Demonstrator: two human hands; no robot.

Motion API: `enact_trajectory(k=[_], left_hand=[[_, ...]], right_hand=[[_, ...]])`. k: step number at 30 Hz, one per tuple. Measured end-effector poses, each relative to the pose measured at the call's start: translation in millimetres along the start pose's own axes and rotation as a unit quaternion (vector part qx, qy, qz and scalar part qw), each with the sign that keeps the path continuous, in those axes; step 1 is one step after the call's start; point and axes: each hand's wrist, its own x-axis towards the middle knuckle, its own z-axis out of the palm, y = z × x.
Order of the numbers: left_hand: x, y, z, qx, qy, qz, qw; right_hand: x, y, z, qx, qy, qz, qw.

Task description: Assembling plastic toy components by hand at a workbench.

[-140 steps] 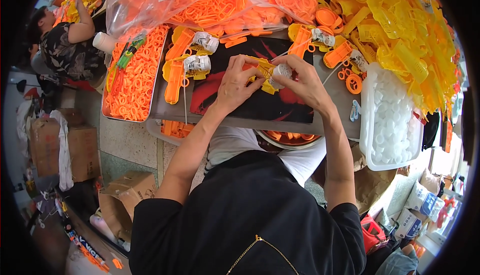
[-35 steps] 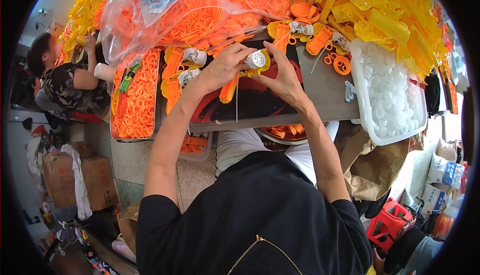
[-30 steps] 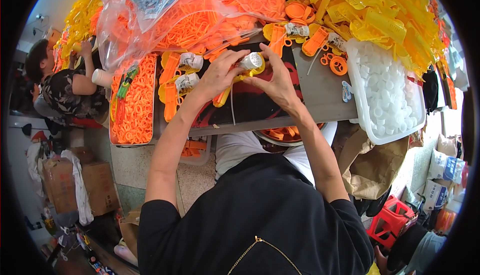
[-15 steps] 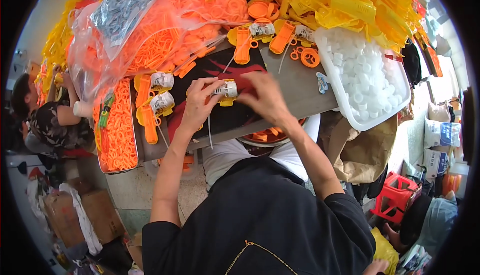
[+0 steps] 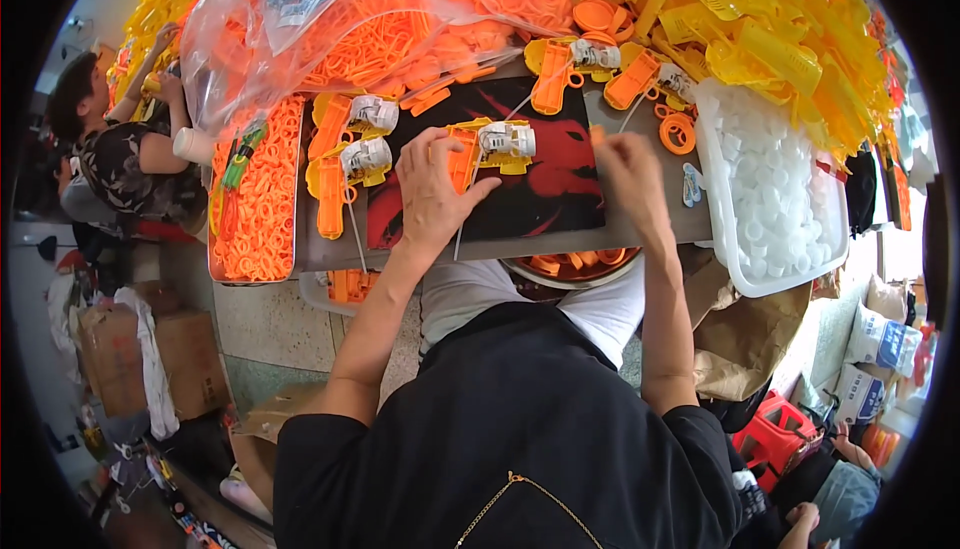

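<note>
In front of me, a plastic assembly (image 5: 507, 142) with a yellow shell, a white inner block and an orange flap lies on a black and red mat (image 5: 560, 174). My left hand (image 5: 432, 194) grips its left side, fingers over the orange flap and thumb along the lower edge. A thin pale strip (image 5: 460, 229) hangs down from it. To the right, my right hand (image 5: 637, 184) is raised above the mat edge, blurred, its fingertips pinched around a small orange piece (image 5: 597, 135). Similar assemblies (image 5: 345, 159) stand left of the mat, with others (image 5: 570, 64) behind it.
A tray of small orange parts (image 5: 254, 272) is at left, a white bin of white caps (image 5: 737, 259) at right. Orange parts in clear bags (image 5: 400, 34) and yellow shells (image 5: 735, 9) heap up behind. Another person (image 5: 135, 164) sits far left. A bowl (image 5: 575, 284) shows under the table edge.
The view has shifted, so the scene sits further right. My right hand has moved away from the assembly to the right, and a small orange piece shows at its fingertips. The assembly's orange flap is now visible.
</note>
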Motion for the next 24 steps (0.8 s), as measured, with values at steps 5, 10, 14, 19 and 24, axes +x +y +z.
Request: enact_trajectory(k=[5, 10, 14, 19, 24], left_hand=[[0, 10, 6, 0.076, -0.016, -0.012, 0.997], [7, 1, 1, 0.065, -0.027, 0.006, 0.997], [21, -12, -2, -0.010, -0.021, 0.050, 0.998], [12, -28, 14, -0.083, -0.039, 0.041, 0.995], [-2, -15, 27, -0.057, 0.017, 0.013, 0.998]], right_hand=[[-18, -10, 45, 0.300, -0.234, 0.241, 0.893], [-26, -1, 46, -0.056, -0.113, 0.083, 0.989], [-35, -18, 49, -0.242, 0.082, -0.157, 0.954], [-38, 2, 57, -0.269, -0.002, -0.341, 0.901], [-57, -16, 63, -0.187, 0.083, -0.328, 0.922]])
